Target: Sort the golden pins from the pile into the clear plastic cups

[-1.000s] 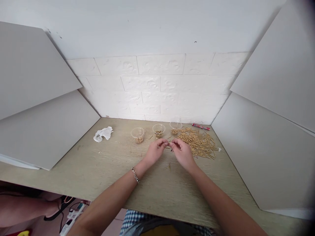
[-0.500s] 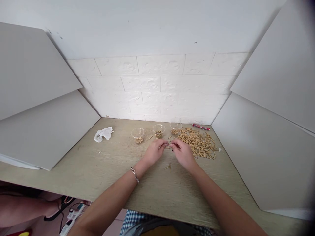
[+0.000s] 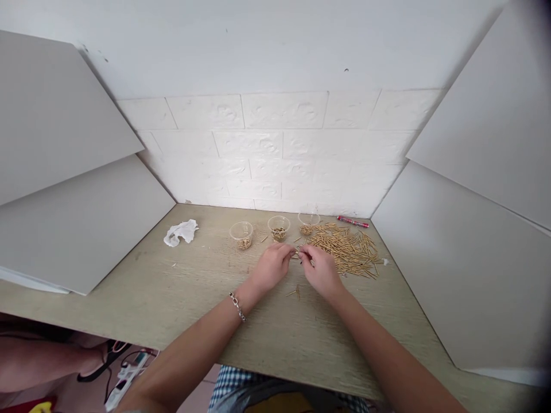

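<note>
A: Both hands meet at frame centre. Left hand (image 3: 272, 268) and right hand (image 3: 321, 272) have fingertips pinched narrow on one thin stick (image 3: 298, 253).

B: Risk?

A: Tiny grip, so it may slip onto the table (image 3: 181, 292). A sweeping wrist could scatter the pile (image 3: 346, 248) at right or tip a cup (image 3: 279, 228).

Cups (image 3: 278, 228) and stick pile (image 3: 346, 248) ahead
</note>
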### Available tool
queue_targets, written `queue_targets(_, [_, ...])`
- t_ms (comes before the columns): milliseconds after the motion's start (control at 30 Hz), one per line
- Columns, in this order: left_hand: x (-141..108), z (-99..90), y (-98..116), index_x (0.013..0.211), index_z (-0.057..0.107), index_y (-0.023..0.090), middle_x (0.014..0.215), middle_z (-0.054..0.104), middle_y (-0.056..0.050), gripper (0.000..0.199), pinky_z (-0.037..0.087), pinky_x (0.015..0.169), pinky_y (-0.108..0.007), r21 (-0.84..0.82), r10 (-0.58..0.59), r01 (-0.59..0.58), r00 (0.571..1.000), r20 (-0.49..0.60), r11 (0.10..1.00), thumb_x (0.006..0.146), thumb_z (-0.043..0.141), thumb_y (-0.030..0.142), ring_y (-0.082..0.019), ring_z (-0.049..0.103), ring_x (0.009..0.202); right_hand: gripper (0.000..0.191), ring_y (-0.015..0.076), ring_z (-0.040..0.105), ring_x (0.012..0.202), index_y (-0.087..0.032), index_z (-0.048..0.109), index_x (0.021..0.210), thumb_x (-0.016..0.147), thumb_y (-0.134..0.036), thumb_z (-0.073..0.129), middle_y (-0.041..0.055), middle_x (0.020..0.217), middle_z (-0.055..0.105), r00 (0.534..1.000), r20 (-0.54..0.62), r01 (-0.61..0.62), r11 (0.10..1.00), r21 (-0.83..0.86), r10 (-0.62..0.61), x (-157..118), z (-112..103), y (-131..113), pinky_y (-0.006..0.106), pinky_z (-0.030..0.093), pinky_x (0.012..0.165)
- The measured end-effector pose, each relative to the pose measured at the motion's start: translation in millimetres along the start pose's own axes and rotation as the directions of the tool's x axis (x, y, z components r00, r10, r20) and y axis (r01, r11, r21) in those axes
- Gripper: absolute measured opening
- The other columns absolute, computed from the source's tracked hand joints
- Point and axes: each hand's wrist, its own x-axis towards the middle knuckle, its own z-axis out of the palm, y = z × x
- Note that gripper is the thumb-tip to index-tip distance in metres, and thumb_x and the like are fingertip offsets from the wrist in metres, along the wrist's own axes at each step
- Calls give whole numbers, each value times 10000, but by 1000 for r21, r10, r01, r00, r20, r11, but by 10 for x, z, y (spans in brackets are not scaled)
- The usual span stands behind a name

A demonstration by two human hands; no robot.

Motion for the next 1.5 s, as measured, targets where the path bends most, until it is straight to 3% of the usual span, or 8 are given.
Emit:
queue_targets(500, [-5, 0, 32, 837, 594, 163, 774, 630, -51, 194, 381, 763, -303, 126, 66, -68, 998, 19, 990, 847, 402, 135, -170, 541, 768, 191, 164, 555, 692, -182, 579, 758, 795, -191, 392, 45, 725, 611, 999, 23, 44, 999, -32, -43, -2, 22, 23, 265, 409, 659])
queue_targets(767, [35, 12, 49, 819, 616, 164, 793, 655, -35, 185, 419, 726, -263, -132, -136, 135, 991, 4, 982, 834, 431, 169, -153, 570, 762, 166, 154, 567, 674, -177, 593, 783, 787, -225, 435, 47, 762, 637, 999, -28, -19, 998, 53, 20, 24, -4, -13, 266, 424, 642])
queue_targets(1033, [46, -14, 91, 786, 620, 173, 785, 660, -16, 174, 438, 728, -249, -291, -246, 244, 969, 29, 925, 808, 451, 202, -139, 581, 752, 140, 151, 568, 633, -182, 564, 755, 778, -275, 462, 23, 690, 619, 993, 18, -119, 971, 209, 117, 27, -29, -22, 281, 432, 633])
queue_targets(1133, [52, -22, 86, 774, 615, 172, 772, 654, -13, 176, 434, 713, -241, -308, -257, 255, 966, 38, 916, 806, 445, 204, -136, 578, 743, 142, 152, 575, 616, -176, 555, 752, 760, -295, 477, 23, 681, 620, 978, 65, -207, 924, 322, 196, 42, -26, -24, 291, 441, 627])
queue_targets(1300, [59, -32, 79, 747, 606, 161, 752, 643, -14, 179, 421, 698, -235, -304, -249, 251, 967, 47, 919, 803, 440, 199, -131, 566, 729, 193, 143, 580, 579, -161, 543, 735, 715, -351, 518, 33, 686, 626, 946, 159, -322, 772, 548, 283, 73, 11, -9, 297, 464, 609])
queue_targets(1500, [60, -27, 81, 747, 608, 161, 749, 644, -15, 185, 416, 677, -232, -328, -255, 266, 964, 76, 907, 804, 437, 201, -131, 565, 722, 255, 142, 582, 574, -160, 542, 712, 663, -406, 584, 37, 682, 624, 919, 235, -391, 651, 651, 317, 79, 56, 41, 302, 469, 613])
